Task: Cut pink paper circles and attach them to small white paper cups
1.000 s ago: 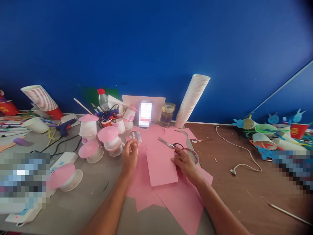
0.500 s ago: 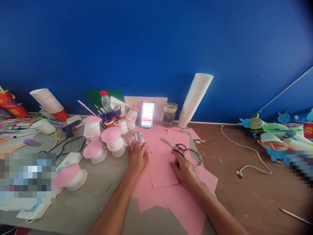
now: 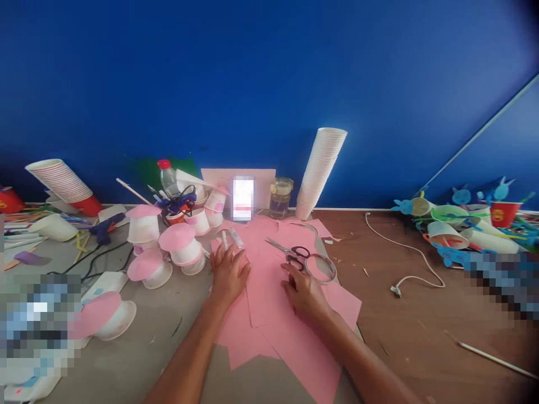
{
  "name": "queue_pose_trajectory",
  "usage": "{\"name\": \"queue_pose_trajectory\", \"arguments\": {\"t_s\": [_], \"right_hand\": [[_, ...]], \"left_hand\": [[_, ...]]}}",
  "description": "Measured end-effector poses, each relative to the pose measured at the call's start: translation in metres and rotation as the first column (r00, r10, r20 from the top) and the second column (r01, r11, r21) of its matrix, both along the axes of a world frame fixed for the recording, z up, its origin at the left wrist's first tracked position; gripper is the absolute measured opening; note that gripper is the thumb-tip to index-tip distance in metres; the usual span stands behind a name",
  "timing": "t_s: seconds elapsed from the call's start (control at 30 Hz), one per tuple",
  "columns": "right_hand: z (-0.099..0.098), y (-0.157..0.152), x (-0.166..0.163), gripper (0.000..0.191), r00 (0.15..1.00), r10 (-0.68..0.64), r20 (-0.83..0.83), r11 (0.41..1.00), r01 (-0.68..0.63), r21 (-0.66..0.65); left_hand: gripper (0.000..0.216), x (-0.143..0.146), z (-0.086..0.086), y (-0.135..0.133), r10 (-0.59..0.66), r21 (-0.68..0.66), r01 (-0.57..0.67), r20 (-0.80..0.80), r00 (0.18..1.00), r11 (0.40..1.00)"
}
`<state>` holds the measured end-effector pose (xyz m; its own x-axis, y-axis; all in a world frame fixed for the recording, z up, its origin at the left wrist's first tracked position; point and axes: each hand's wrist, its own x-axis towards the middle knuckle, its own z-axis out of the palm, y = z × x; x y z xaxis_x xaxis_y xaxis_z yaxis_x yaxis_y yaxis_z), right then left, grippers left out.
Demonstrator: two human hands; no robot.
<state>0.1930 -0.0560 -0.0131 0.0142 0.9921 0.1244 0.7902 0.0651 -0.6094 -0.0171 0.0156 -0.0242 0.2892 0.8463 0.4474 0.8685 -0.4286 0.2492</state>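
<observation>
My left hand (image 3: 227, 275) lies palm down on the top pink paper sheet (image 3: 269, 292), with a small white tube (image 3: 234, 238) sticking out between its fingers. My right hand (image 3: 305, 292) rests on the right edge of the same sheet. Its fingers are loosely bent, press on the paper and hold nothing. Black-handled scissors (image 3: 292, 255) and a clear tape ring (image 3: 322, 268) lie just beyond its fingertips. More pink sheets (image 3: 303, 348) are spread underneath.
Upturned white cups with pink paper tops (image 3: 177, 247) stand to the left. A tall stack of white cups (image 3: 320, 171), a glass jar (image 3: 280, 197) and a water bottle (image 3: 167, 177) stand by the blue wall. A white cable (image 3: 404, 258) and decorated cups (image 3: 458, 224) lie to the right.
My left hand came down from a raised pinch on the tube to lie flat on the pink sheet. My right hand stayed at the sheet's right edge.
</observation>
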Motion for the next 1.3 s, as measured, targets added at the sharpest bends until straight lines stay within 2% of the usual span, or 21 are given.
{"name": "queue_pose_trajectory", "arguments": {"t_s": [0.2, 0.3, 0.47, 0.57, 0.63, 0.73, 0.83, 1.03, 1.3], "right_hand": [[-0.003, 0.000, 0.002, 0.041, 0.998, 0.066, -0.023, 0.997, -0.065, 0.051], [-0.004, 0.000, 0.003, 0.041, 0.996, 0.081, -0.030, 0.994, -0.079, 0.077], [-0.007, 0.000, 0.003, 0.039, 0.997, 0.079, -0.006, 0.991, -0.078, 0.112], [-0.007, 0.000, 0.004, 0.035, 1.000, 0.018, 0.012, 0.992, -0.019, 0.125], [-0.006, 0.001, 0.006, 0.031, 0.999, -0.045, 0.011, 0.980, 0.042, 0.196], [-0.005, 0.006, 0.014, 0.027, 0.988, -0.146, 0.054, 0.929, 0.118, 0.352], [-0.008, 0.012, 0.022, 0.030, 0.962, -0.231, 0.142, 0.899, 0.156, 0.410], [-0.019, 0.016, 0.027, 0.036, 0.946, -0.190, 0.262, 0.930, 0.087, 0.358], [-0.013, 0.015, 0.022, 0.030, 0.946, -0.188, 0.265, 0.915, 0.070, 0.398]], "left_hand": [[0.030, 0.003, 0.002, -0.007, -0.197, -0.066, 0.198, 0.010, 0.980, 0.978], [0.031, 0.005, 0.003, -0.009, -0.251, -0.096, 0.250, 0.004, 0.968, 0.963], [0.033, 0.007, 0.005, -0.012, -0.282, -0.134, 0.273, -0.058, 0.958, 0.953], [0.032, 0.007, 0.005, -0.014, -0.294, -0.155, 0.278, -0.094, 0.951, 0.948], [0.034, 0.007, 0.005, -0.014, -0.297, -0.162, 0.280, -0.097, 0.950, 0.946], [0.035, 0.006, 0.005, -0.014, -0.294, -0.174, 0.275, -0.094, 0.951, 0.945], [0.034, 0.007, 0.004, -0.014, -0.288, -0.172, 0.270, -0.091, 0.953, 0.947], [0.035, 0.007, 0.003, -0.014, -0.299, -0.145, 0.288, -0.060, 0.952, 0.946], [0.034, 0.011, 0.007, -0.021, -0.329, -0.190, 0.314, -0.049, 0.943, 0.930]]}}
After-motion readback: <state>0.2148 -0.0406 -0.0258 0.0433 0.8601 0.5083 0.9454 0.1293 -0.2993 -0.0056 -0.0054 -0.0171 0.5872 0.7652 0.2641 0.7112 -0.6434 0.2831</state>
